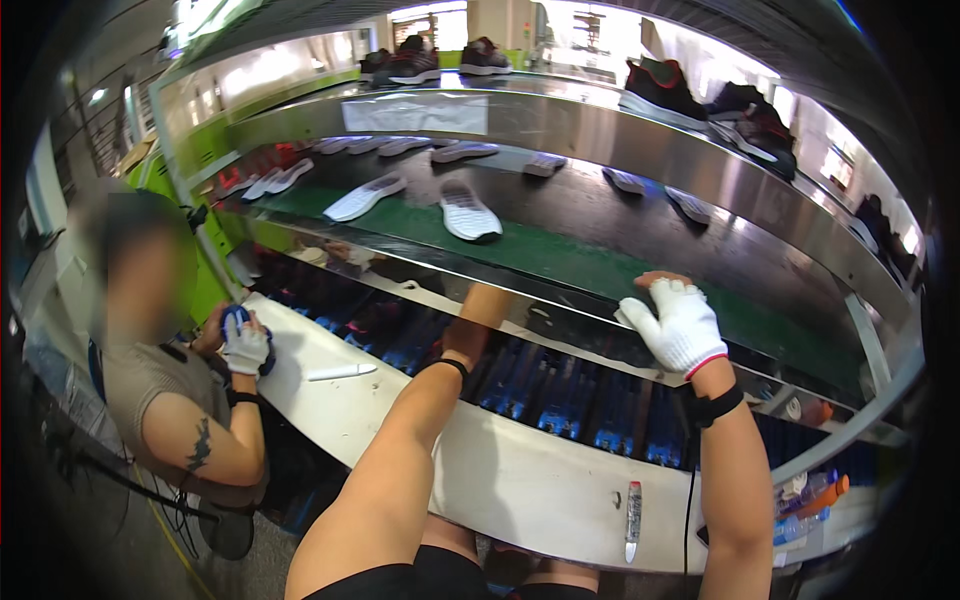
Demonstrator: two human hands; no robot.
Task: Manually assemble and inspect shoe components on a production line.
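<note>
My right hand (pixel 672 322), in a white glove with bare fingertips, rests on the front edge of the conveyor shelf (pixel 600 275). Its fingers are extended and it holds nothing visible. My left hand (pixel 476 328) reaches in beneath that shelf's edge, over the row of blue-lit rollers (pixel 560 415); its fingers are hidden, so any grip does not show. Beyond, a white shoe sole (pixel 468 210) lies on the green part of the shelf, and another white sole (pixel 365 197) is to its left. Black bands circle both my wrists.
White worktop (pixel 530 470) runs along my front, bearing a red-capped marker-like tube (pixel 633 520) and a white strip (pixel 342 371). Bottles (pixel 810 505) stand at the right. A co-worker (pixel 190 400) at left holds a blue item (pixel 236 330). Dark shoes (pixel 660 95) line the top shelf.
</note>
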